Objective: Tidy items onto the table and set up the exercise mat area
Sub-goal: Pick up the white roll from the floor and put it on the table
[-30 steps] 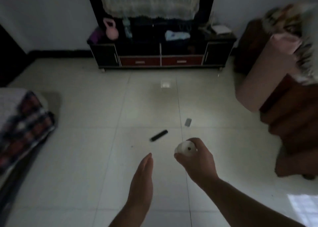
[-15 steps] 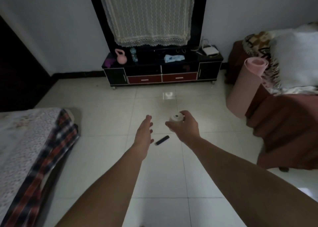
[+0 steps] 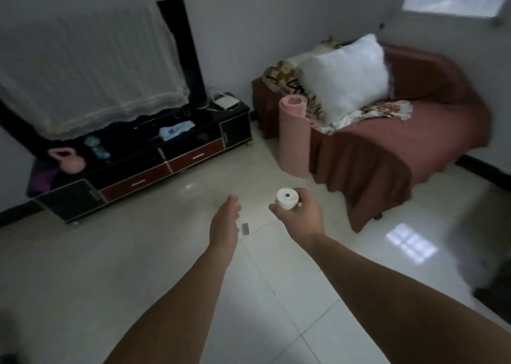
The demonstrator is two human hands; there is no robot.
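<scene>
Head view: both bare arms stretched forward over pale tiled floor [image 3: 138,267]. White paper roll [image 3: 287,198] gripped in curled fingers of right hand [image 3: 300,215], held upright above floor. Left hand [image 3: 224,222] flat, fingers straight, nothing held. Rolled pink foam exercise mat [image 3: 293,140] stood upright against brown-covered bed [image 3: 401,148].

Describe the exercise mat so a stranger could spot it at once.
Find the sofa under reddish-brown cloth on the right. The exercise mat stands upright on the floor at its left end. It is the only pale pink roll.
</scene>
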